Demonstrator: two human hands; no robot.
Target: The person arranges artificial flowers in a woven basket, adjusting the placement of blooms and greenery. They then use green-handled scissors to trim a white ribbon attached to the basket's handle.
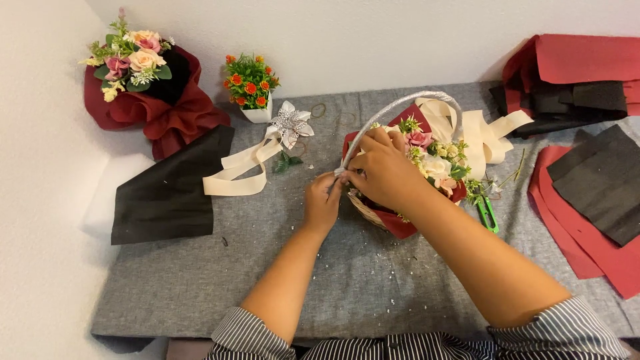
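Far left: bouquet in red wrap [143, 80], small potted orange flowers [251, 87]. Black sheet [170, 190] left on grey mat [267, 280]. Red and black sheets [590, 193] right, green scissors [487, 213] nearby.

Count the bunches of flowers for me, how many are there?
3: red-wrapped bouquet far left, small potted flowers beside it, basket flowers under the hands. None seem hidden.

We see both hands meet at the near end of the silver handle [407, 105] of a wicker basket [368, 209] lined in red paper and filled with pink and cream flowers [433, 160]. The left hand [322, 202] pinches there, and the right hand [385, 168] lies over the rim. Green scissors [487, 213] lie just beside the basket on the grey worktop [200, 280].
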